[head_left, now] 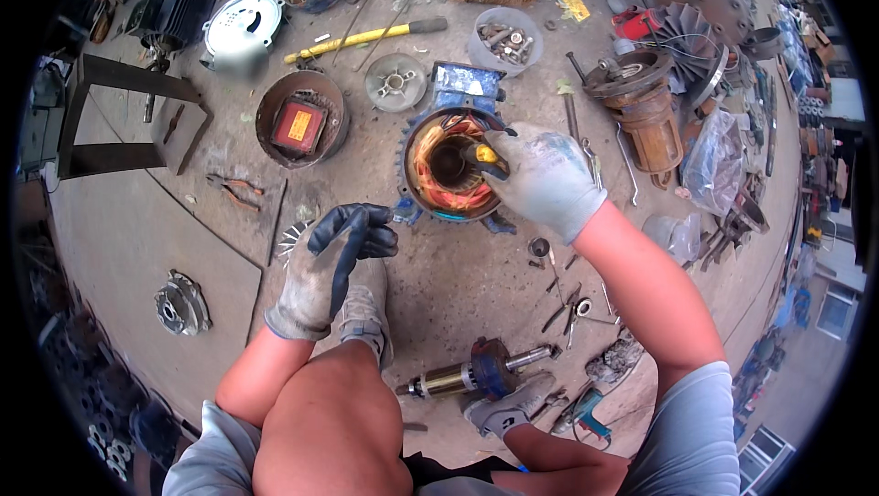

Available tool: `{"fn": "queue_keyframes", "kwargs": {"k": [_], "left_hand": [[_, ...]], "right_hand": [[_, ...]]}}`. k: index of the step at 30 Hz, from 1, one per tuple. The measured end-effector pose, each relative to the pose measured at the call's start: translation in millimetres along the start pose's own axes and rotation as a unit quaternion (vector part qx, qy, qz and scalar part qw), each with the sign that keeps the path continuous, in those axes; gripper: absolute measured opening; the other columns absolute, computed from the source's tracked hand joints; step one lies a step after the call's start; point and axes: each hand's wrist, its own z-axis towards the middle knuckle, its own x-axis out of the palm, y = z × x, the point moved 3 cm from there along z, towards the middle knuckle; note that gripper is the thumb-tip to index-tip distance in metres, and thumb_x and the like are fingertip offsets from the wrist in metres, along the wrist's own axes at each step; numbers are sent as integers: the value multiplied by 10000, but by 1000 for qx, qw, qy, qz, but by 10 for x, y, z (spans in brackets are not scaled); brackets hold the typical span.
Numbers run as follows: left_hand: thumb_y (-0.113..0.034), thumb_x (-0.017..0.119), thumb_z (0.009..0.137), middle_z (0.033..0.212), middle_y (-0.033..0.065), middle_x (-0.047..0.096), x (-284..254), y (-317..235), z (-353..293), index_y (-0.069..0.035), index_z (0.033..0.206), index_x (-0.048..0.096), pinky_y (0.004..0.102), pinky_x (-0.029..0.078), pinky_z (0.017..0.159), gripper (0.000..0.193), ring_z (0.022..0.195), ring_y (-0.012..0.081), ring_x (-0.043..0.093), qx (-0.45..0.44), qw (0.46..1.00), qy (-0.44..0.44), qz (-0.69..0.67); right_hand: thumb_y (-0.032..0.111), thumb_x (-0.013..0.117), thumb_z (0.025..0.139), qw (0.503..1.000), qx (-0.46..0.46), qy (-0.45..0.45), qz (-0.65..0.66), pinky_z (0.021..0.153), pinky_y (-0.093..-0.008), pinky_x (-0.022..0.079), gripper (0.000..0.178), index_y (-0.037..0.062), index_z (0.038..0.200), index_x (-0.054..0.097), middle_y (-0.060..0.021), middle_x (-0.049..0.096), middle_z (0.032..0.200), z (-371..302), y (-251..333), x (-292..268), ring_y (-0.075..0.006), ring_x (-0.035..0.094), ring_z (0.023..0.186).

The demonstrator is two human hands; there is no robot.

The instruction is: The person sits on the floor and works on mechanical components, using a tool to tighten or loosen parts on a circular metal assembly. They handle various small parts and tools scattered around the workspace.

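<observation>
An electric motor housing (409, 187) with a blue finned shell stands on the ground in front of me, its round mouth facing up. Orange and red copper windings (427, 159) line the inside around a dark central bore. My right hand (546, 172), in a whitish glove, is at the right rim, closed on a yellow-and-black tool handle (486, 155) over the bore. The tool's far end is hidden. Left of the motor, my left hand (337, 258), in a white glove with dark fingers, is raised above my shoe with its fingers apart and nothing in them.
By my feet lies a rotor shaft (467, 375). Pliers (236, 189), a rusty round pan (331, 134) holding a red box, and a yellow-handled bar (366, 36) lie left and beyond. A tub of bolts (506, 42) and a rusty motor part (648, 125) stand to the right.
</observation>
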Motion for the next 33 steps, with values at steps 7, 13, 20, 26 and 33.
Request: {"fn": "queue_keyframes", "kwargs": {"k": [7, 13, 20, 26, 33], "left_hand": [[-267, 478, 1130, 1106, 152, 704, 19, -19, 9, 73, 1310, 591, 363, 541, 960, 401, 1015, 224, 687, -15, 1000, -1, 5], [-257, 473, 1131, 1103, 149, 702, 31, -19, 26, 76, 1307, 592, 363, 541, 962, 395, 1015, 222, 686, -19, 1000, 1, -1], [-267, 482, 1129, 1103, 150, 703, 13, -1, 32, 77, 1311, 588, 362, 540, 962, 404, 1019, 224, 686, -17, 1000, -3, -2], [-282, 484, 1129, 1102, 148, 700, 36, -15, 29, 73, 1316, 585, 361, 539, 963, 414, 1017, 225, 685, -19, 1000, 4, -5], [-273, 477, 1135, 1081, 153, 704, 48, 17, 25, 69, 1307, 587, 361, 546, 949, 398, 1001, 227, 691, -18, 1000, 1, -4]], "right_hand": [[295, 753, 857, 1000, -11, -4, -15, 848, -468, 556, 389, 84, 1182, 721, -140, 695, 1002, -57, 44, -44, -344, 703, 977], [270, 748, 864, 999, -39, 23, 4, 871, -464, 558, 363, 94, 1179, 714, -133, 693, 1066, -11, -63, 119, -334, 698, 1022], [235, 748, 860, 998, -30, 49, -32, 883, -459, 559, 352, 95, 1182, 715, -130, 691, 1093, 14, -17, 124, -331, 692, 1043], [228, 740, 854, 999, -24, 35, -8, 883, -455, 561, 333, 96, 1160, 720, -136, 693, 1087, -12, -44, 85, -340, 693, 1039], [245, 698, 884, 998, -29, 57, -29, 905, -460, 559, 298, 102, 1144, 735, -128, 695, 1095, 51, -1, 172, -321, 693, 1058]]}}
